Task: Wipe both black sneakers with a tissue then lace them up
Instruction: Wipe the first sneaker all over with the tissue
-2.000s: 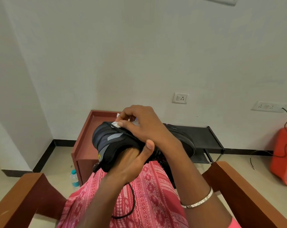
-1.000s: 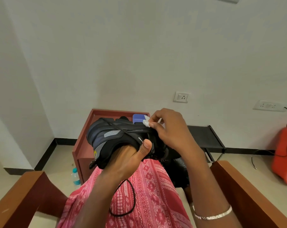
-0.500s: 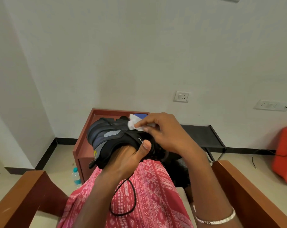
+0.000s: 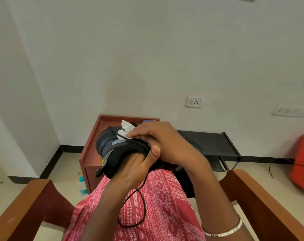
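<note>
No text can be read. The sneaker (image 4: 116,153) bears a small yellow mark (image 4: 103,161) on its side (too small to make out), and the bottle (image 4: 82,186) label is blurred.

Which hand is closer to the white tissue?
Right. The right hand holds the tissue against the black sneaker; the left hand grips that sneaker from underneath, below the tissue.

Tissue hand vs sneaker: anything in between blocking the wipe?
Nothing visible. The right hand holds the tissue directly against the sneaker. The left hand grips the sneaker from below, clear of that spot. A loose black lace hangs over the lap.
</note>
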Action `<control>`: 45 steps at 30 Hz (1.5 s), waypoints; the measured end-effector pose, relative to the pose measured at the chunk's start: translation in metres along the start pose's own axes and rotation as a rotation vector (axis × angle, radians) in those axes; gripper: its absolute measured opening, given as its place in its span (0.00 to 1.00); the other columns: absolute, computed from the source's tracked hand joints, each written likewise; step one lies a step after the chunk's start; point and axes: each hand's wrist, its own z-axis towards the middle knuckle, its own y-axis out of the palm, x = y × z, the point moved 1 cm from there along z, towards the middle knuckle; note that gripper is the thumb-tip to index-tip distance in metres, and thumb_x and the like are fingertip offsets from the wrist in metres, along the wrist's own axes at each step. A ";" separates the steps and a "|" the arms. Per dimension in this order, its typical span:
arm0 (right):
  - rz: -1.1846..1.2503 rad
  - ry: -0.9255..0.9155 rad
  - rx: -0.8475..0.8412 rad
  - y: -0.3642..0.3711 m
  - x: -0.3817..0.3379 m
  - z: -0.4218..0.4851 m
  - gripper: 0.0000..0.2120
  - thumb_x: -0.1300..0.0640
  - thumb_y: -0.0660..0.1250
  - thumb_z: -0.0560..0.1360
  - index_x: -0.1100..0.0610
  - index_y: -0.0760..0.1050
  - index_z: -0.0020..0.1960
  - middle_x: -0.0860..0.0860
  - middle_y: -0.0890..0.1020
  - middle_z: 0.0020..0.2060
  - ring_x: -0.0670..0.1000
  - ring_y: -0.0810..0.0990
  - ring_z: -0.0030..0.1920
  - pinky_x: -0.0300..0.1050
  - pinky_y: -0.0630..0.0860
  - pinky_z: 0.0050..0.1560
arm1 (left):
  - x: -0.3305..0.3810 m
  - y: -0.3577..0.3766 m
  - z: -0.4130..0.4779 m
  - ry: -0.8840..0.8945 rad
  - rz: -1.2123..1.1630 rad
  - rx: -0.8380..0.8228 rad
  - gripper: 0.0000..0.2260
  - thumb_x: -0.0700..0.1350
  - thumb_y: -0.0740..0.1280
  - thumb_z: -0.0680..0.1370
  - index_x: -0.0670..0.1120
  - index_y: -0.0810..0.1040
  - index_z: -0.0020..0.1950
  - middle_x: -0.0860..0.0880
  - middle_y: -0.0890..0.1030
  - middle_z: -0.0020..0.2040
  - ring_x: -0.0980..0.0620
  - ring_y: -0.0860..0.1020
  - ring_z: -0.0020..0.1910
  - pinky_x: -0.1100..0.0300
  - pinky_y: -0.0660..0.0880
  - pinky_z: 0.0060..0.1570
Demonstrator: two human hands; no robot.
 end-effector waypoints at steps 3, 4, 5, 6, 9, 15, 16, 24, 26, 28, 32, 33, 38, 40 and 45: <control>-0.047 0.097 0.022 -0.010 0.014 -0.008 0.16 0.66 0.65 0.79 0.50 0.85 0.57 0.47 0.85 0.54 0.45 0.80 0.56 0.35 0.73 0.56 | -0.002 0.002 0.002 -0.028 0.047 -0.012 0.45 0.86 0.39 0.58 0.62 0.68 0.62 0.56 0.75 0.60 0.58 0.72 0.62 0.69 0.66 0.59; -0.098 0.151 0.031 -0.015 0.021 -0.011 0.16 0.66 0.64 0.79 0.49 0.85 0.57 0.47 0.85 0.55 0.46 0.80 0.56 0.35 0.72 0.56 | -0.003 0.002 0.002 -0.026 0.045 -0.005 0.44 0.86 0.39 0.58 0.63 0.67 0.62 0.58 0.75 0.60 0.59 0.72 0.64 0.71 0.65 0.60; -0.139 0.208 0.041 -0.019 0.027 -0.014 0.17 0.65 0.64 0.79 0.48 0.84 0.57 0.48 0.84 0.57 0.48 0.80 0.58 0.37 0.72 0.58 | -0.003 0.002 0.002 -0.023 0.034 0.004 0.43 0.86 0.39 0.59 0.65 0.66 0.63 0.59 0.73 0.62 0.60 0.70 0.65 0.75 0.62 0.59; -0.172 0.258 0.050 -0.023 0.033 -0.017 0.16 0.64 0.64 0.80 0.47 0.84 0.57 0.48 0.83 0.58 0.50 0.79 0.59 0.39 0.73 0.60 | -0.003 0.001 0.002 -0.027 0.026 0.010 0.43 0.86 0.39 0.58 0.66 0.64 0.63 0.61 0.72 0.62 0.62 0.68 0.65 0.78 0.59 0.58; -0.207 0.321 0.061 -0.029 0.041 -0.024 0.14 0.62 0.66 0.80 0.47 0.84 0.58 0.49 0.82 0.59 0.52 0.78 0.60 0.44 0.73 0.61 | -0.002 0.000 0.001 -0.044 0.033 0.010 0.41 0.87 0.38 0.56 0.70 0.61 0.62 0.66 0.69 0.59 0.66 0.66 0.62 0.81 0.57 0.55; -0.043 0.095 0.072 -0.010 0.017 -0.020 0.11 0.61 0.66 0.80 0.53 0.84 0.58 0.48 0.84 0.52 0.47 0.81 0.54 0.36 0.74 0.54 | -0.003 0.006 0.002 -0.008 0.064 -0.007 0.52 0.86 0.38 0.59 0.57 0.67 0.71 0.58 0.71 0.64 0.61 0.67 0.66 0.73 0.61 0.61; 0.021 0.057 0.061 -0.005 0.014 -0.019 0.11 0.62 0.66 0.80 0.54 0.84 0.58 0.48 0.84 0.53 0.46 0.81 0.54 0.40 0.76 0.57 | -0.004 0.006 0.002 -0.006 0.049 -0.011 0.50 0.86 0.39 0.60 0.58 0.67 0.69 0.56 0.72 0.64 0.60 0.68 0.67 0.71 0.63 0.62; 0.043 0.151 0.076 -0.011 0.035 -0.033 0.14 0.63 0.67 0.80 0.50 0.83 0.60 0.42 0.83 0.57 0.40 0.79 0.59 0.27 0.70 0.59 | -0.013 0.004 0.004 -0.063 0.048 0.000 0.53 0.85 0.38 0.61 0.57 0.68 0.74 0.55 0.72 0.71 0.56 0.67 0.72 0.58 0.62 0.73; -0.025 0.243 0.125 -0.015 0.045 -0.038 0.14 0.63 0.68 0.78 0.48 0.85 0.57 0.43 0.83 0.57 0.43 0.79 0.59 0.26 0.68 0.55 | -0.012 0.005 0.004 -0.068 0.034 0.008 0.50 0.86 0.37 0.59 0.62 0.66 0.71 0.61 0.71 0.68 0.61 0.66 0.70 0.65 0.59 0.69; -0.084 0.336 0.170 -0.019 0.050 -0.039 0.11 0.62 0.70 0.77 0.47 0.85 0.53 0.45 0.84 0.56 0.46 0.79 0.58 0.32 0.68 0.53 | -0.010 0.006 0.004 -0.073 0.039 0.018 0.44 0.86 0.36 0.58 0.68 0.64 0.66 0.65 0.70 0.63 0.63 0.66 0.67 0.69 0.57 0.65; -0.094 0.335 0.253 -0.011 0.039 -0.035 0.11 0.62 0.69 0.77 0.48 0.86 0.51 0.46 0.85 0.52 0.45 0.81 0.55 0.39 0.74 0.59 | -0.014 0.007 0.006 -0.076 0.023 0.015 0.49 0.86 0.37 0.60 0.62 0.69 0.71 0.59 0.73 0.68 0.59 0.68 0.71 0.58 0.61 0.74; -0.017 0.295 0.270 -0.007 0.032 -0.034 0.12 0.63 0.68 0.77 0.48 0.85 0.52 0.44 0.85 0.51 0.42 0.80 0.55 0.40 0.75 0.61 | -0.013 0.007 0.006 -0.075 0.018 0.010 0.51 0.85 0.38 0.61 0.59 0.69 0.72 0.57 0.73 0.69 0.58 0.68 0.71 0.55 0.62 0.75; 0.147 0.104 0.228 0.012 0.010 -0.030 0.17 0.66 0.65 0.79 0.50 0.81 0.62 0.48 0.82 0.51 0.44 0.79 0.54 0.34 0.73 0.57 | -0.005 0.008 0.003 -0.026 -0.001 0.008 0.46 0.84 0.40 0.63 0.61 0.67 0.70 0.56 0.72 0.70 0.58 0.67 0.73 0.56 0.62 0.75; 0.093 0.123 0.228 0.011 0.018 -0.029 0.14 0.65 0.65 0.80 0.53 0.83 0.60 0.49 0.82 0.51 0.46 0.79 0.53 0.36 0.73 0.56 | -0.008 0.006 0.003 -0.048 0.004 0.009 0.50 0.85 0.39 0.62 0.57 0.68 0.73 0.54 0.73 0.71 0.57 0.67 0.73 0.53 0.63 0.75; -0.164 0.368 0.323 0.000 0.044 -0.035 0.12 0.64 0.66 0.79 0.55 0.84 0.56 0.52 0.84 0.52 0.55 0.78 0.56 0.52 0.76 0.59 | -0.012 0.002 0.005 -0.114 -0.022 0.008 0.47 0.86 0.38 0.59 0.65 0.69 0.68 0.62 0.73 0.65 0.60 0.68 0.70 0.55 0.61 0.75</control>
